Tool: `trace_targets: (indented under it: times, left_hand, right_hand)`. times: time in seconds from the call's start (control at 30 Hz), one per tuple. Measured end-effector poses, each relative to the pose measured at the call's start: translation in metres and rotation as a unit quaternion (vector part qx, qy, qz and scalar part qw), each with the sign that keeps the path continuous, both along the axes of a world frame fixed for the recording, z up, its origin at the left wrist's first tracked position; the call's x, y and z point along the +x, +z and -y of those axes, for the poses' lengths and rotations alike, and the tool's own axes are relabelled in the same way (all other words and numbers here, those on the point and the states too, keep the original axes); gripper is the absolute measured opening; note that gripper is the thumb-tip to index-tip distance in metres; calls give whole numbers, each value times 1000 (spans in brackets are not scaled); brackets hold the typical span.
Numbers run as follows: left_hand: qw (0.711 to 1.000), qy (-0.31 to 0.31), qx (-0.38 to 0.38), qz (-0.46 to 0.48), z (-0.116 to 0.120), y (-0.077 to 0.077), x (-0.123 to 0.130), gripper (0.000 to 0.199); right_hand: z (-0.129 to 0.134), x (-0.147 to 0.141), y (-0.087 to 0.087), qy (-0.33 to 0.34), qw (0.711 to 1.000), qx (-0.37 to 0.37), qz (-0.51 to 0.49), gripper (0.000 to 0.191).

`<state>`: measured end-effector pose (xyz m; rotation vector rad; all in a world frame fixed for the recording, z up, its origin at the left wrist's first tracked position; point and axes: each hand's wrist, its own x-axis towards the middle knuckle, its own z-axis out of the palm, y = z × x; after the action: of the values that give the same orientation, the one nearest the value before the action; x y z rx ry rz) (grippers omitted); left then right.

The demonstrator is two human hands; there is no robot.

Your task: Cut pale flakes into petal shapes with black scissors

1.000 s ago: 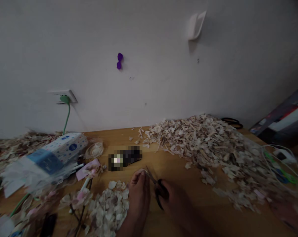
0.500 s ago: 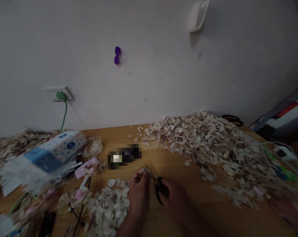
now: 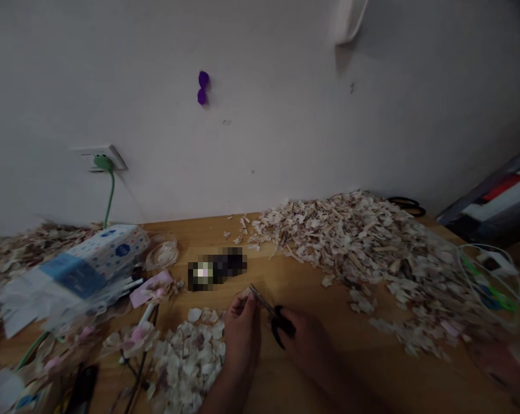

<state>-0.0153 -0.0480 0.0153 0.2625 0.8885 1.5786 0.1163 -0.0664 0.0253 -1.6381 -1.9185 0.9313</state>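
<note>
head view: wooden table point(image 3: 312, 287) against white wall point(image 3: 260, 144), right grip point(image 3: 305, 342) around scissors point(image 3: 274, 319)

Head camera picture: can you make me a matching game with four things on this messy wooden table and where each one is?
Things:
1. black-handled scissors
2. big heap of pale cut scraps
3. blue-and-white dotted tissue box
4. green cable

Places:
A. plugged into the wall socket
B. in the grip of the right hand
C. spread over the right side of the table
D. lying on the left side of the table

Pairs: 1-B, 2-C, 3-D, 4-A
</note>
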Motion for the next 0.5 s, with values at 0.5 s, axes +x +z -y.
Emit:
trace_targets:
  times: [0.5]
  left_hand:
    - [998, -15, -2, -67, 1, 0, -2, 19]
  right_hand:
    - [1, 1, 0, -3, 1000, -3, 20, 13]
